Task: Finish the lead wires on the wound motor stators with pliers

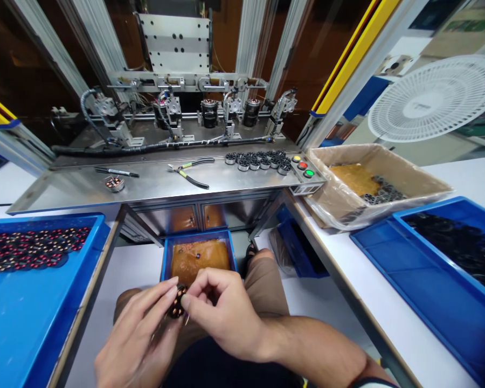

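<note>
My left hand [143,328] is closed around a small round motor stator [177,303], black with copper windings, held above my lap. My right hand [222,310] pinches at the stator's right edge, thumb against forefinger. A thin wire [186,320] pokes out below those fingertips; its upper part is hidden by them. Beyond my hands, on the metal ledge, lie cutting pliers [191,171] with spread black and green handles. One wound stator [115,184] and a black marker pen [117,172] rest farther left.
A blue tray [44,318] of wound stators lies left. Below my hands sits a blue bin [166,258]. Black and metal rings [262,160] cluster beside the push buttons [303,166]. A lined carton [420,188], blue tray [375,253] and fan [432,99] stand right; a machine [173,43] rises ahead.
</note>
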Available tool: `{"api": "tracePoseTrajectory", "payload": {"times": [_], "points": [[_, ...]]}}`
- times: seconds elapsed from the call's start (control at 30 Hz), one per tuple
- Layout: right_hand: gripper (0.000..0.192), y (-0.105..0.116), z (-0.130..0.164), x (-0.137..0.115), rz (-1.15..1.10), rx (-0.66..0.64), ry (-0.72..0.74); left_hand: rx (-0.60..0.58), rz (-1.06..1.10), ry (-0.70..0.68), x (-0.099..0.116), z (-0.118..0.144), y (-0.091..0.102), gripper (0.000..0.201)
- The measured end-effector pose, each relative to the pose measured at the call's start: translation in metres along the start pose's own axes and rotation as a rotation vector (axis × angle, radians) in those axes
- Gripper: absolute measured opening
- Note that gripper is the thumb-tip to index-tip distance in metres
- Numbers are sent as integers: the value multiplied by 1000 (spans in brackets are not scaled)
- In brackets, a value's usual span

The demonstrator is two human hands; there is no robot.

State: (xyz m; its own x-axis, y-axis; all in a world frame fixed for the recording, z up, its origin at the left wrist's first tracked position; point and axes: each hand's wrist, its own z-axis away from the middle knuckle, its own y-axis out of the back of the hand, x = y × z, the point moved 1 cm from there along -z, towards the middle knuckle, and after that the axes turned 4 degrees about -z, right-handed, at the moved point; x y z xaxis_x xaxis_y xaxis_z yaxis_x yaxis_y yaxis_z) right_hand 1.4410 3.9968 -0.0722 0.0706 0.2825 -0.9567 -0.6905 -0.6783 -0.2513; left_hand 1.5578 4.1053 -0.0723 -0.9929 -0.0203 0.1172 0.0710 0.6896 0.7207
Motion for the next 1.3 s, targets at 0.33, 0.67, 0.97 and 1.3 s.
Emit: {"api": "tracePoseTrajectory", "payload": {"times": [0.33,0.67,0.97,1.3], "points": [[13,-1,1,1,90,46,154,6,102,42,0,1,-3,32],[16,-1,3,6,176,107,436,-4,50,-107,-12,4,-1,37],[13,-3,-1,9,149,94,499,33,-12,51,-3,7,-1,25],[8,-1,-1,12,118,70,450,58,55,98,0,8,-4,23]]}}
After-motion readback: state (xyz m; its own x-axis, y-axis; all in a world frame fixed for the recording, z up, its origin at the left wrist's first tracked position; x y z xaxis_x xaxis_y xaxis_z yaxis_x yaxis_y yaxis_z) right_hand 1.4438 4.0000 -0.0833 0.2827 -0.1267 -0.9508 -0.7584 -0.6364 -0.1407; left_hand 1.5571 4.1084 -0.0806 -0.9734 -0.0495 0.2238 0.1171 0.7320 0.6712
